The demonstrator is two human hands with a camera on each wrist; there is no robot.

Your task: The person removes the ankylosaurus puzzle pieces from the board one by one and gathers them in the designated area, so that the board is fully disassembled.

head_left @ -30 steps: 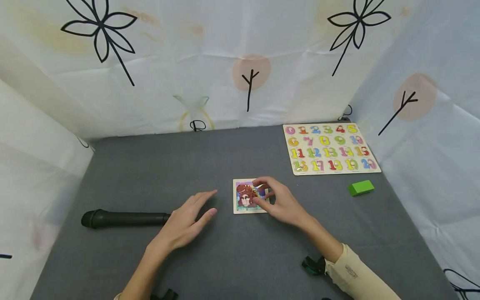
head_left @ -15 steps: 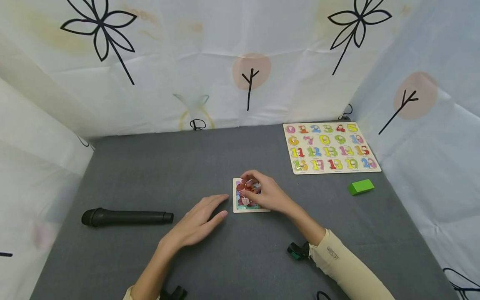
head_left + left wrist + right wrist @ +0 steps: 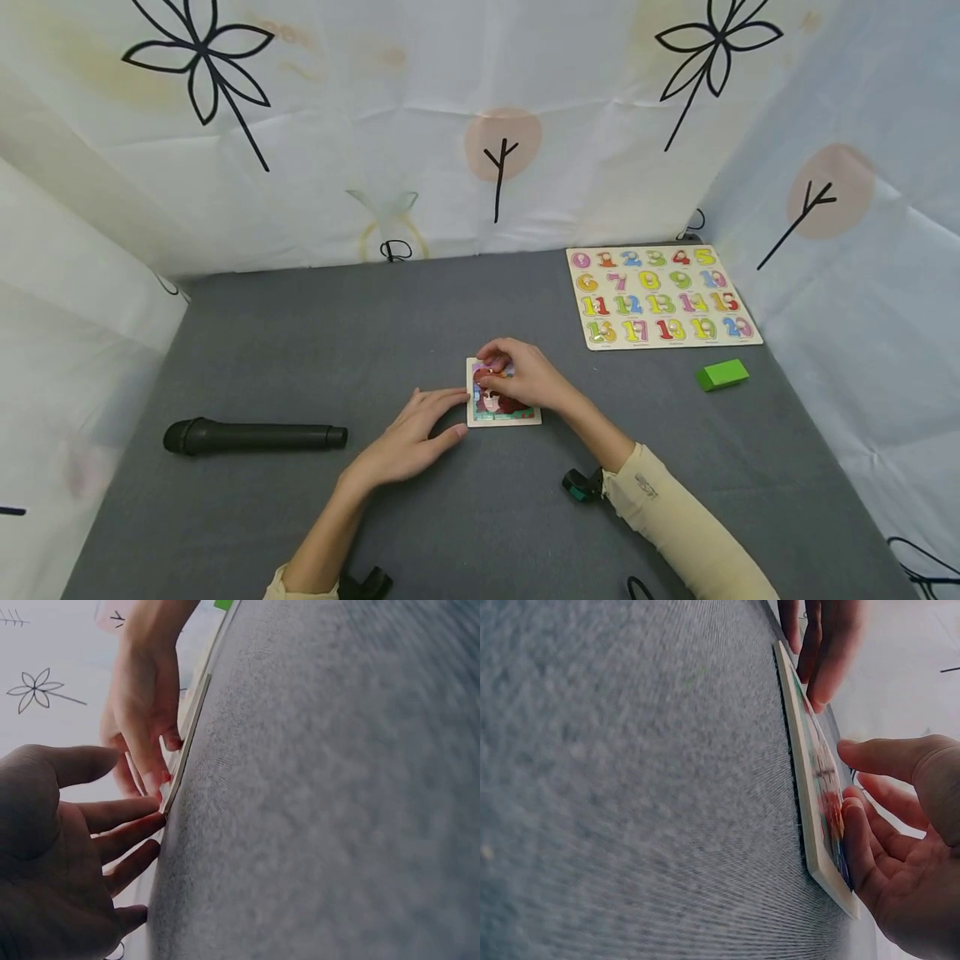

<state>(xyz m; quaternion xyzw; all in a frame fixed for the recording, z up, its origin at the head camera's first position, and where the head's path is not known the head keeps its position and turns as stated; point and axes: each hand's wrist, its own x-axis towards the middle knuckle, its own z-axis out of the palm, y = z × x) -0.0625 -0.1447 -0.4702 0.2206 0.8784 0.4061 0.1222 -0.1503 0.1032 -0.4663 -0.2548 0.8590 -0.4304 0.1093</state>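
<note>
A small square picture puzzle [image 3: 504, 418] with a pale wooden border lies flat at the middle of the table. Its picture has a reddish-brown figure, partly covered by my right hand [image 3: 531, 379]. That hand is above the puzzle, fingers bent, the thumb apart from them; in the right wrist view its fingertips rest on or just over the picture [image 3: 826, 791]. My left hand [image 3: 408, 442] lies to the left with fairly straight fingers, its fingertips at the puzzle's left edge. The left wrist view shows these fingertips against the board's thin side [image 3: 187, 739].
A black microphone [image 3: 255, 435] lies on the left of the grey table [image 3: 360, 333]. At the back right is a number puzzle board [image 3: 660, 297], with a green block [image 3: 722, 375] in front of it. White printed cloth [image 3: 435, 125] walls the back and sides.
My left hand has moved right, away from the microphone, up to the puzzle's left edge. My right hand has shifted left over the picture. The puzzle has stayed about where it was.
</note>
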